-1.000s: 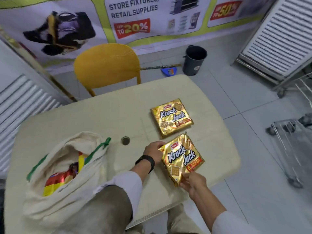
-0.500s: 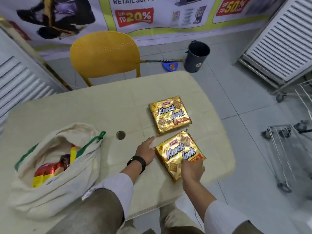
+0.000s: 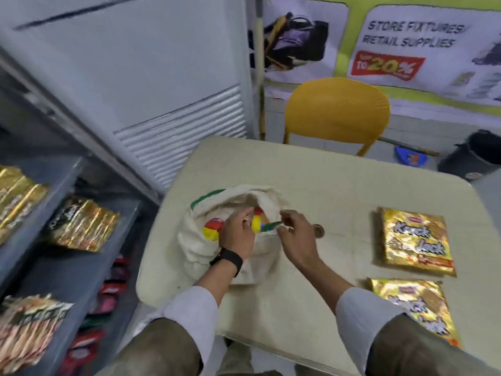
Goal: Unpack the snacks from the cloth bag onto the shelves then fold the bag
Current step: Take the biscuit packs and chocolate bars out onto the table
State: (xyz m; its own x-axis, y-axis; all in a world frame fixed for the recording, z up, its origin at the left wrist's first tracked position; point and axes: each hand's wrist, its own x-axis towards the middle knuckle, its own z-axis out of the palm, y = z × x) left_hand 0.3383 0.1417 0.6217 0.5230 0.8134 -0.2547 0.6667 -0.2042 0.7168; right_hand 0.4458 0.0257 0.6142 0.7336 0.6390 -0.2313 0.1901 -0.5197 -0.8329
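Both hands at the cloth bag point(image 3: 238, 256) on the surface point(image 3: 339, 191): my left hand point(image 3: 238, 234) digs inside, grip unclear; my right hand point(image 3: 298, 237) pinches the green-trimmed rim open. Unpacking step; next, pull a colourful snack pack point(image 3: 212, 229) out.

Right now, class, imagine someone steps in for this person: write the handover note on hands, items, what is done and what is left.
Left hand: reaching into the cloth bag among the red and yellow snack packs; grip unclear.
Right hand: pinching the bag's green-trimmed rim, holding it open.
Done: two Krack Jack packs out on the table.
Left: empty the bag, move all the snacks to the shelves, fold the bag.
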